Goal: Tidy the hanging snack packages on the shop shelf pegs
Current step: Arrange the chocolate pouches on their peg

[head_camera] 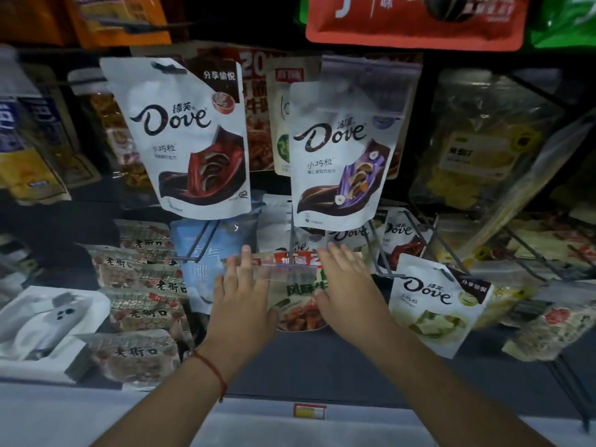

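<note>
Both grips lie flat and released on one clear-topped snack pouch with a red banner and a picture of glazed meat [295, 296], which sits low in the middle of the shop shelf; its clear header reaches the tip of a thin grey metal peg [291, 240], though whether it is threaded on cannot be told.

At far left, a white moulded tray holding a pale grey device [42, 324] lies on the lower shelf. Just to its right, brownish vacuum packs printed with black Chinese characters [142, 285] are stacked in an overlapping row.

Next comes the left hand [240, 301], forearm reaching up from the bottom edge with a thin red string bracelet [211, 371] at the wrist. Its palm faces the shelf, fingers [246, 258] spread and straight, covering the left side of the pouch and its clear header; nothing is pinched. Behind its fingers stands a pale blue pouch [206, 253].

Above hangs a white Dove chocolate pouch with a red-brown ribbon design [185, 137], tilted slightly. To its right hangs a white Dove pouch with a purple ribbon design [335, 156], directly above the held pouch.

The right hand [346, 285] comes in from lower right, forearm angled, palm down, fingers extended together over the pouch's right edge, thumb resting on its front. Just beside it, further right, a white Dove pouch with a green design [435, 304] hangs tilted on a neighbouring peg. At far right are clear bags of yellow dried fruit [477, 150].
</note>
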Motion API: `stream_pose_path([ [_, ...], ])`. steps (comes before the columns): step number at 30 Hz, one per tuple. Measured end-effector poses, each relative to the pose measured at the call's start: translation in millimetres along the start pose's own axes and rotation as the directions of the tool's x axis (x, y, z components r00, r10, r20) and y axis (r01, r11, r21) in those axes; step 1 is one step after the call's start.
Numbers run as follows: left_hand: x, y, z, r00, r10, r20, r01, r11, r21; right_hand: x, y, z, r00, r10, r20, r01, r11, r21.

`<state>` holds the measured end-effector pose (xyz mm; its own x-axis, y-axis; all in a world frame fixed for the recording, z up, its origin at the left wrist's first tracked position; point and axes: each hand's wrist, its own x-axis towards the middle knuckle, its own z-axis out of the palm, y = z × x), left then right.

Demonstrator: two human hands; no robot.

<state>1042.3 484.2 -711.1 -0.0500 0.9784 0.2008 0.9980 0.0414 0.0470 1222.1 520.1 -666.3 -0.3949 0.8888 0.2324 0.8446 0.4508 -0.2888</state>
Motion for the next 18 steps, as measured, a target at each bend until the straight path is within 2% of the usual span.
stream_pose_path([
  [5, 11.7, -10.9, -2.3, 1.000, -0.019, -0.010, 0.018, 0.999, -0.043, 22.5, -4.4, 14.3, 1.000, -0.008, 0.004, 0.009, 0.998, -0.064],
  [8, 17.1, -16.4, -3.5, 0.995, -0.001, -0.097, -0.005, 0.998, -0.063, 26.6, -2.4, 13.5, 0.999, -0.019, -0.037, 0.016, 0.998, -0.066],
  [10, 19.3, -19.4, -4.4, 0.988, 0.018, -0.156, -0.034, 0.994, -0.104, 27.0, -3.2, 11.7, 0.998, -0.019, -0.063, 0.016, 0.999, -0.041],
  [14, 21.6, -22.3, -9.9, 0.983, 0.035, -0.179, -0.069, 0.980, -0.188, 23.2, -2.2, 9.0, 0.996, -0.004, -0.087, 0.003, 1.000, -0.009],
  [18, 19.0, -22.6, -23.3, 0.989, 0.038, -0.140, -0.076, 0.958, -0.277, 15.8, -1.3, 12.0, 0.987, 0.039, -0.154, -0.023, 0.995, 0.102],
])
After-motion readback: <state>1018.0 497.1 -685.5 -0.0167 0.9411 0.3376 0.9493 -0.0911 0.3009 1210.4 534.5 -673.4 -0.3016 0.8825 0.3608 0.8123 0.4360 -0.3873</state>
